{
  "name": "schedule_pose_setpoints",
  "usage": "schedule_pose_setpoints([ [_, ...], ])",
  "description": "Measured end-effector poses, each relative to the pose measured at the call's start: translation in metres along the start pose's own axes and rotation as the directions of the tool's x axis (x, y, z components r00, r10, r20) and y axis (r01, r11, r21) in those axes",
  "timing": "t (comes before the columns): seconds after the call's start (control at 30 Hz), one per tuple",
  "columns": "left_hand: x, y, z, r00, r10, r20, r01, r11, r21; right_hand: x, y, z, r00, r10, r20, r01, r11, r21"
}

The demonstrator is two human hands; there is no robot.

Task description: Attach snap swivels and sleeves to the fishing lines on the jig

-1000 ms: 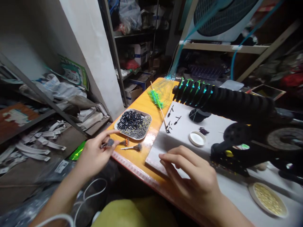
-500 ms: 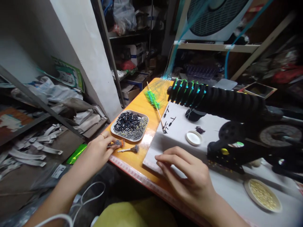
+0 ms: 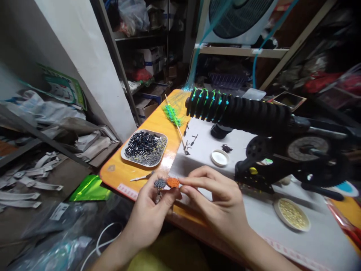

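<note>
My left hand (image 3: 153, 210) is closed around two small bundles, held upright over the table's front edge. One is a grey-tipped bundle (image 3: 160, 183); beside it is an orange-tipped bundle (image 3: 173, 183). Fingers hide most of their stems. Thumb and forefinger of my right hand (image 3: 218, 197) are pinched together at the right edge of the orange tips; whatever is between them is too small to make out. Behind my left hand, another bundle with a pale stem (image 3: 138, 178) lies on the table, its head partly covered.
A white tray (image 3: 123, 152) of black tubes and small grey pieces sits left on the orange table (image 3: 113, 171). A black machine with a ribbed roller (image 3: 237, 113) stands right. Nearby are a small white dish (image 3: 220, 158), a bowl of golden bits (image 3: 291, 213) and a green-bristled stick (image 3: 171, 114).
My left hand has lifted the grey-tipped and orange-tipped bundles from beside the tray and brought them right, to my right hand's fingertips. The view has shifted to the right.
</note>
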State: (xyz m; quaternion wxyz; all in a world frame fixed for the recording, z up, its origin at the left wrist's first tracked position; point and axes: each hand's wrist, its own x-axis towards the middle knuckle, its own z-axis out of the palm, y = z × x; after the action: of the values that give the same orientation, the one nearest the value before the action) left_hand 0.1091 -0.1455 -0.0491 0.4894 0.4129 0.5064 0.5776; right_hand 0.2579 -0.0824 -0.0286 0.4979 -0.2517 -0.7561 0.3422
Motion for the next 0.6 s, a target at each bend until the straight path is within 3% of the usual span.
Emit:
schedule_pose_setpoints([
  [0.13,0.002,0.001,0.001,0.993,0.12,-0.001,-0.12,0.988,0.096,0.002,-0.003,0.0,0.996,0.084,-0.001,-0.084,0.995,0.046],
  [0.3,0.001,-0.003,0.001,0.998,0.067,0.011,-0.068,0.995,0.078,0.002,-0.004,-0.002,0.991,0.117,0.066,-0.122,0.989,0.078],
  [0.4,-0.005,-0.01,0.004,0.996,-0.014,-0.088,0.005,0.995,-0.096,-0.001,-0.004,-0.002,0.989,0.129,0.078,-0.135,0.988,0.07],
  [0.5,-0.011,-0.012,0.006,0.986,-0.126,-0.108,0.091,0.953,-0.288,-0.002,-0.004,-0.003,0.992,0.084,0.098,-0.089,0.995,0.041],
  [0.6,-0.014,-0.009,0.0,0.981,-0.141,-0.134,0.094,0.947,-0.308,0.001,-0.002,-0.007,0.992,0.017,0.126,-0.02,1.0,0.021],
])
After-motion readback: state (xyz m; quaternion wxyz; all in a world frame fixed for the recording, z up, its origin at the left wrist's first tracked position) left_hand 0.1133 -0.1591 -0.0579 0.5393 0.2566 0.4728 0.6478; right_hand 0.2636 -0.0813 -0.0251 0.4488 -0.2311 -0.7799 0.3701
